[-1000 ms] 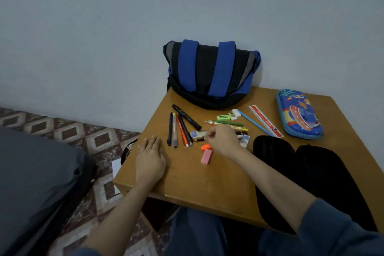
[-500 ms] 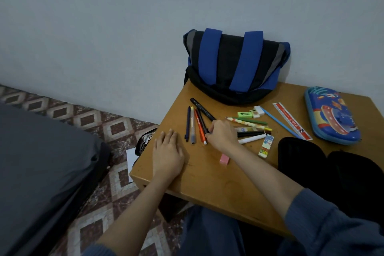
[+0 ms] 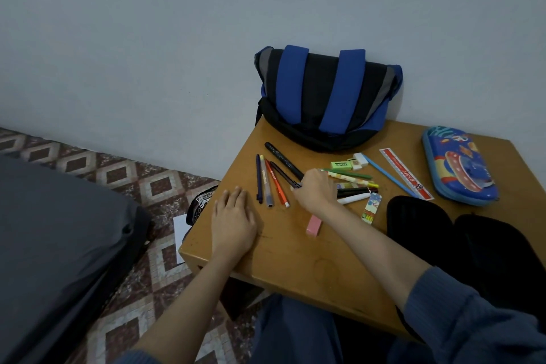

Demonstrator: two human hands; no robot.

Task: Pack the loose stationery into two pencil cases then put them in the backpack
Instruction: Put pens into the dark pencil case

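Your right hand has slid left off the markers; it now pinches the dark pen lying up-left of it. Your left hand rests flat, fingers straight.

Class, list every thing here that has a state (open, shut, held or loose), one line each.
backpack: straps facing camera, zip unseen.
blue pencil case: shut, lying flat.
black pencil case: lying open.
left hand: flat on table, holding nothing.
right hand: pinches dark pen.
pink eraser: loose on table.
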